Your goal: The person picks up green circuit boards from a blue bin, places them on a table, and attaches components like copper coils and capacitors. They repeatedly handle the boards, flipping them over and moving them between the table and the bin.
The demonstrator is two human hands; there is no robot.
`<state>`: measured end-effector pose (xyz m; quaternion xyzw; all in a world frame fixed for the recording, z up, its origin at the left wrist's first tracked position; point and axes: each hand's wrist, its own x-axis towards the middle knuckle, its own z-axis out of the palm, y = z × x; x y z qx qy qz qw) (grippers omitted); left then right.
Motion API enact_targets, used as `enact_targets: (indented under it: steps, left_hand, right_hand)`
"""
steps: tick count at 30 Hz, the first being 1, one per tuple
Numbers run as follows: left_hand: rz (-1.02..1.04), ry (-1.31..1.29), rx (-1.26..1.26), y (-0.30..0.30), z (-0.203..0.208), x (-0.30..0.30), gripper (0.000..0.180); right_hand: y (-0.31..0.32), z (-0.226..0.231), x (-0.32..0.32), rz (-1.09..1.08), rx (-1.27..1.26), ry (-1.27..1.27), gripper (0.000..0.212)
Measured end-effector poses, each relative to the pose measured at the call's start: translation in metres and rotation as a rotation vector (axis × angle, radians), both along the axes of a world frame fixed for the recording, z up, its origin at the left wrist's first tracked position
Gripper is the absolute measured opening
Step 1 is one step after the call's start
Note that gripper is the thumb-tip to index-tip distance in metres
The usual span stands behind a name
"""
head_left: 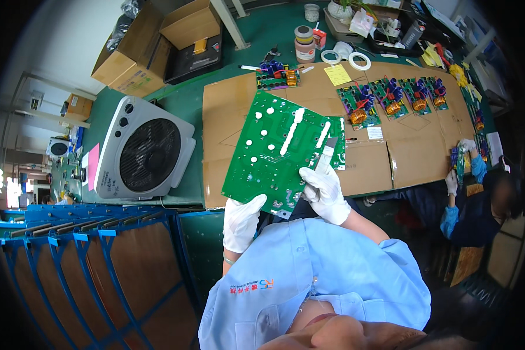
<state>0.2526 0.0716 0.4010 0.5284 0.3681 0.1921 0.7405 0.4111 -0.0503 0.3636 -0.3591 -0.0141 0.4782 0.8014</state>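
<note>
A large green circuit board [256,157] is tilted up in front of me, its solder side showing, with white blobs and two long white strips of paste-like material on it. My gloved left hand [243,221] grips its lower left edge, thumb on the face. My gloved right hand [325,195] is closed at the lower right edge, around a flat grey-and-white strip [327,156] that points up along the board; whether these fingers also grip the board I cannot tell. Part of another green board [340,157] shows behind the right edge, on the cardboard [364,166].
Boards with coils [360,107] line the cardboard's far right, and another [277,76] lies at its far edge. A grey fan [147,153] stands left. Tape rolls [359,61] and jars [304,46] sit behind. A co-worker's gloved hand [451,182] holds a board at right.
</note>
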Motion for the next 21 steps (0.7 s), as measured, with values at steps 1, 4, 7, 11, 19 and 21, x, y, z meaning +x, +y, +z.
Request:
enact_targets:
  steps: [1, 4, 7, 11, 19, 21]
  left_hand:
    - [0.001, -0.017, -0.043, 0.001, 0.002, 0.001, 0.033]
    - [-0.023, -0.053, -0.090, 0.002, 0.011, 0.006, 0.037]
    - [-0.033, -0.135, -0.140, 0.003, 0.011, 0.005, 0.037]
    - [-0.043, -0.209, -0.120, 0.001, 0.001, 0.005, 0.045]
    - [-0.083, -0.092, 0.416, 0.006, -0.036, 0.002, 0.055]
    - [-0.070, -0.024, 0.459, 0.006, -0.048, 0.004, 0.056]
  right_hand:
    - [0.000, -0.002, 0.001, -0.005, -0.007, -0.022, 0.018]
    - [-0.001, -0.008, 0.010, 0.096, 0.072, 0.125, 0.017]
    - [-0.004, -0.006, 0.015, 0.163, 0.096, 0.105, 0.018]
    - [-0.004, -0.001, 0.013, 0.125, 0.092, 0.078, 0.016]
    - [-0.002, -0.024, 0.021, 0.130, 0.157, 0.181, 0.025]
    - [-0.001, -0.019, 0.020, 0.107, 0.152, 0.187, 0.026]
